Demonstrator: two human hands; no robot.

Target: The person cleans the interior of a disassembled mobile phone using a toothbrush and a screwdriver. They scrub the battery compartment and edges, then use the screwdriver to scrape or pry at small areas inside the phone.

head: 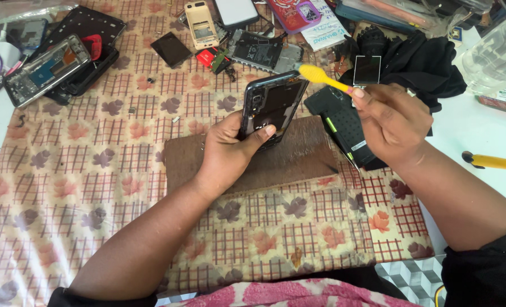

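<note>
Counter (65,187): covered by my leaf-patterned cloth, strewn with opened phones and parts.
Brown mat (298,159): lies flat at the middle, under my hands.
Black cloth (423,62): bunched at the far right.
Phone frame (273,105): dark, opened, tilted up above the mat.
My left hand (230,150): grip wrapped round the frame's lower end, thumb across its face.
My right hand (392,125): grip pinching the brush handle.
Yellow toothbrush (321,78): head touching the frame's top corner.
</note>
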